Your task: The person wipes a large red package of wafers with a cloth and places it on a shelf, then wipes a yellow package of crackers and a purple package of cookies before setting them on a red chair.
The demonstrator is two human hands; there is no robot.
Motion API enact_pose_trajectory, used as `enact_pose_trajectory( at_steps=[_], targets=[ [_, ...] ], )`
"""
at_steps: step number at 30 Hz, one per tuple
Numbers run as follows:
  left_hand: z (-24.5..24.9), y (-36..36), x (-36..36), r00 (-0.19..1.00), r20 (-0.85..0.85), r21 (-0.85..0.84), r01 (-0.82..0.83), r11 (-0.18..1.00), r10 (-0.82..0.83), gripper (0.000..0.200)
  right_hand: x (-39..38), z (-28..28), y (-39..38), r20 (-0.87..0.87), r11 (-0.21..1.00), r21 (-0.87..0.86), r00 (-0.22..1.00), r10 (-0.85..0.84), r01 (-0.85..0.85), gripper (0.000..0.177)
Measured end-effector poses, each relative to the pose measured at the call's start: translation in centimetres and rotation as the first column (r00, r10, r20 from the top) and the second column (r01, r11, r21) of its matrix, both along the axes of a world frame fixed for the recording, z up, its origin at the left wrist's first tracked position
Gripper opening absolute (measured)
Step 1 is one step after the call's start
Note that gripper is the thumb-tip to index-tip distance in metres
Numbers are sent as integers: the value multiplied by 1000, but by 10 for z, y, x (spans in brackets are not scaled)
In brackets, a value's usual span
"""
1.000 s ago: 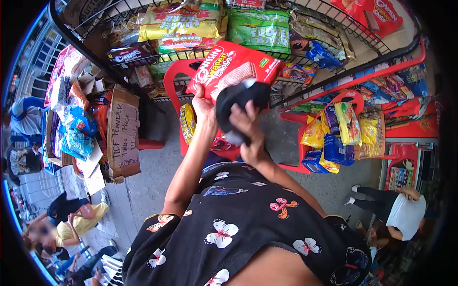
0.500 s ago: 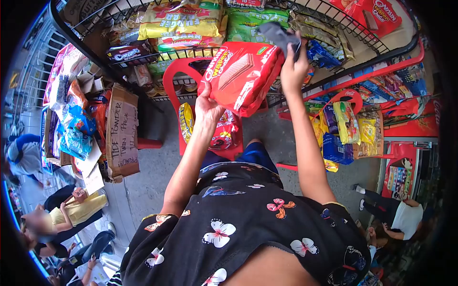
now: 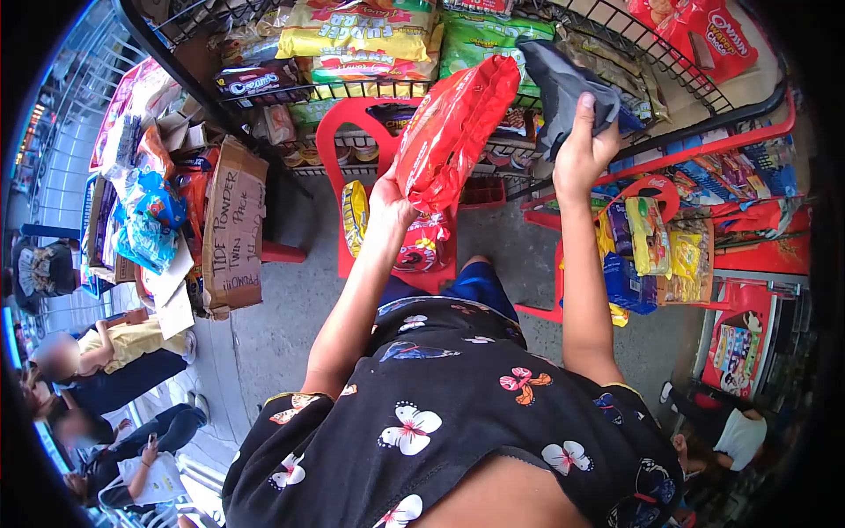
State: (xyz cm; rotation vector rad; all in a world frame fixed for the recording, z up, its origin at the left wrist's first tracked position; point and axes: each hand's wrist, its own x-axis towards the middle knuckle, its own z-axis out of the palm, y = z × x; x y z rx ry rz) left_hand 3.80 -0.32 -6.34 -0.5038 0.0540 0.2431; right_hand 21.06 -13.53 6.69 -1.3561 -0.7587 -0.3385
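Observation:
My left hand (image 3: pixel 393 199) grips the lower left end of a red wafer pack (image 3: pixel 453 132), which is tilted so that its side faces me. In my right hand (image 3: pixel 583 151) is a dark grey cloth (image 3: pixel 568 92), pinched under the thumb, to the right of the pack and apart from it. Beneath the pack stands a red plastic chair (image 3: pixel 330 145) with a yellow pack (image 3: pixel 354 216) and another red pack (image 3: pixel 424 244) on its seat.
A black wire rack (image 3: pixel 352 91) with snack packs spans the front. On the left is a cardboard box (image 3: pixel 233 231) beside blue packs (image 3: pixel 150 220). More snacks sit on a red chair (image 3: pixel 664 195) at the right. People (image 3: pixel 132 352) are at the lower left and lower right.
The red pack has turned from its printed front to its side. My right hand has moved right, away from the pack, with the cloth, which now hangs more spread out.

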Motion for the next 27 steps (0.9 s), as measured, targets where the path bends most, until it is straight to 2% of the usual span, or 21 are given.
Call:
enact_pose_trajectory(
  at_steps=[2,5,6,7,8,9,10,12,13,14,15,16,18,20,21,22,23,24,25,26,27],
  targets=[
    [-2,2,1,1000,-5,0,0,1000,0,40,-11,8,6,105,994,7,989,104,-105,20],
    [0,4,2,999,-40,-6,15,1000,-15,42,-22,3,9,346,952,-255,903,254,-170,38],
    [3,6,2,997,-70,-9,29,1000,-29,46,-33,-4,5,494,935,-354,843,214,-29,46],
    [-11,9,4,996,-84,81,-12,997,19,47,-45,-16,2,521,928,-356,802,291,-105,53],
    [-8,3,1,997,-77,82,-14,997,21,47,-62,-23,-7,502,861,-473,746,438,-188,57],
    [-3,-9,-8,936,-197,775,-33,631,291,48,-84,-35,-16,417,796,-516,719,556,-317,53],
    [1,-14,-9,922,-173,852,-37,522,347,49,-99,-55,-24,366,741,-545,683,632,-393,50],
    [12,-4,0,971,-114,601,-102,792,212,50,-116,-66,-38,267,661,-575,653,708,-482,41],
    [12,3,-1,974,-105,489,-126,863,202,50,-114,-63,-42,150,638,-507,669,728,-580,33],
    [13,4,1,803,-452,572,-73,817,389,50,-109,-58,-51,26,612,-425,667,745,-667,27],
    [9,7,-5,893,-278,440,-209,873,354,50,-104,-56,-60,-238,673,-222,708,665,-706,21],
    [7,13,-8,883,-282,519,-190,834,376,42,-96,-53,-67,-492,744,-20,655,574,-668,18],
    [25,5,-5,702,-263,818,-201,538,662,40,-66,-45,-69,-694,976,152,686,219,-158,28],
    [18,4,-7,733,-243,843,-164,513,635,46,-45,-25,-48,-603,953,283,793,87,110,33],
    [19,1,-6,742,-232,845,-166,508,629,47,-48,-22,-37,-450,973,198,893,-18,119,30],
    [19,-5,-6,750,-223,847,-167,505,622,48,-56,-27,-28,-413,984,171,911,24,51,29],
    [28,-13,-6,749,-233,853,-149,500,620,50,-69,-28,-16,-241,998,21,968,66,-63,25],
    [33,-20,-5,746,-213,897,-106,429,631,47,-82,-27,-5,80,963,-217,980,181,-160,28],
    [17,-24,-11,703,-110,993,46,109,703,45,-92,-20,5,314,883,-417,878,360,-213,35],
    [11,-29,-11,683,-61,995,98,-9,727,45,-99,-24,18,379,799,-547,778,501,-248,44],
    [13,-33,-11,662,-9,981,152,-123,750,45,-101,-32,32,381,766,-598,758,530,-236,56]
  ],
)
